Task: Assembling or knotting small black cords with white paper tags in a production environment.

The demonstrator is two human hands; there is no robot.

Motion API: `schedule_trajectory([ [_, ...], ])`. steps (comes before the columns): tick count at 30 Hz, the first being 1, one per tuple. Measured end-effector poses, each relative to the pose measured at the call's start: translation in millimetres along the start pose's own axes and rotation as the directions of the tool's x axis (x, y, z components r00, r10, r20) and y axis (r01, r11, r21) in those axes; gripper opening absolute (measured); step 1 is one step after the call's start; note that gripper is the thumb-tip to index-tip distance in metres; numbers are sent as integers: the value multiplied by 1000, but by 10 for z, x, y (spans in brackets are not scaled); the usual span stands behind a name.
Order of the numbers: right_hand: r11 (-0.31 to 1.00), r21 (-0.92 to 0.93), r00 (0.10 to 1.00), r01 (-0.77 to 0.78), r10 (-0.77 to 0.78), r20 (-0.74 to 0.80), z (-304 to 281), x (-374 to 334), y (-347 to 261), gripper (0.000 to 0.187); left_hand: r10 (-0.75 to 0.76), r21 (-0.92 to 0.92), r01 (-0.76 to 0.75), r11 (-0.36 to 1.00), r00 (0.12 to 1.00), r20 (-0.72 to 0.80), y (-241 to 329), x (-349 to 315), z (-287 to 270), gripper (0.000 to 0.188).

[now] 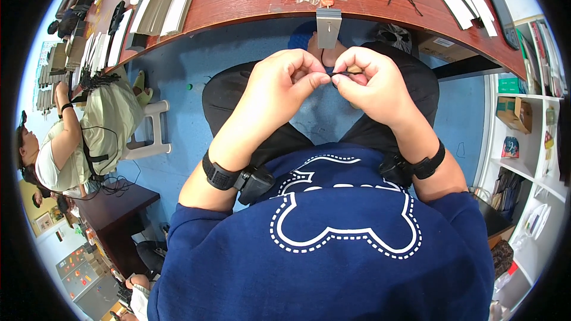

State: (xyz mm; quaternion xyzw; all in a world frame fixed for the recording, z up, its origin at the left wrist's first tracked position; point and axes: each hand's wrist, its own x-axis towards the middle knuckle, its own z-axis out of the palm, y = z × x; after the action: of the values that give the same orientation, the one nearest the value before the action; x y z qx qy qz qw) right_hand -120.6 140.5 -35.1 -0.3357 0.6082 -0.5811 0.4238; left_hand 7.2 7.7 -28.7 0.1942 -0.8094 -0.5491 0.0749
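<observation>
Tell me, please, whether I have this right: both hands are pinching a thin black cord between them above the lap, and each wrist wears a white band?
Not quite. The head view shows the left hand and right hand pinching the thin black cord above the lap, but the wrist bands are black, not white.

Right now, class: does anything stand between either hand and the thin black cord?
Nothing visible does. The left hand and right hand both pinch the thin black cord directly between their fingertips, above the lap, below the wooden table.
</observation>
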Motion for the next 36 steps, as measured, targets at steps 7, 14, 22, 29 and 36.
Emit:
schedule_trajectory([
  [7,962,-176,949,208,-242,-201,144,14,107,5,236,189,-206,960,960,-150,34,-2,83,6],
  [14,965,113,966,237,-221,-137,108,28,141,4,-74,-467,45,883,996,-44,30,-45,83,6],
  [22,982,125,989,145,-141,-38,68,11,118,5,-18,-485,-8,875,999,-49,8,-76,90,12],
  [29,982,174,995,-73,60,77,-22,-19,41,6,16,-422,-13,907,1000,4,-49,-65,88,9],
  [36,944,312,982,-110,54,184,-21,21,94,14,-15,-695,18,719,1000,11,-66,-39,92,6],
])
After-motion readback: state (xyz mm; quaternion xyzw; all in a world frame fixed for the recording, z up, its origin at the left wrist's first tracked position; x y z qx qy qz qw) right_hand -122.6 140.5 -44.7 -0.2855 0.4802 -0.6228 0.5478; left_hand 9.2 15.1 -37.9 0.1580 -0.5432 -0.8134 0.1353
